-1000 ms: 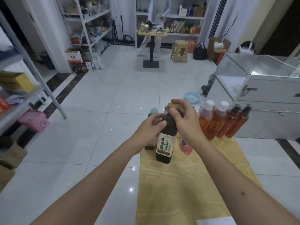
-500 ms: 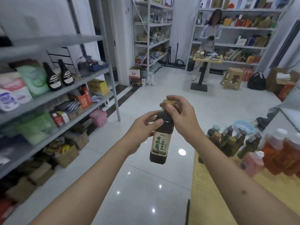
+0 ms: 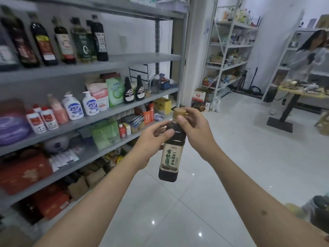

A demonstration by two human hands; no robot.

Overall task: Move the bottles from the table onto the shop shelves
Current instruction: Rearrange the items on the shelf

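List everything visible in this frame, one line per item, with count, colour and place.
dark sauce bottle: one, dark brown with a tan cap, held upright in mid-air.
grey shelving unit: one, grey, on the left.
tall dark bottles: about six, upper shelf.
pump bottles: two, white and blue, middle shelf.
small black bottles: two, middle shelf.
green bag: one, lower shelf.
white rack: one, far back.
small table: one, yellow top, right.
another person: one, blurred, far right.
left hand: grips the bottle's shoulder.
right hand: fingers hold the neck below the cap.
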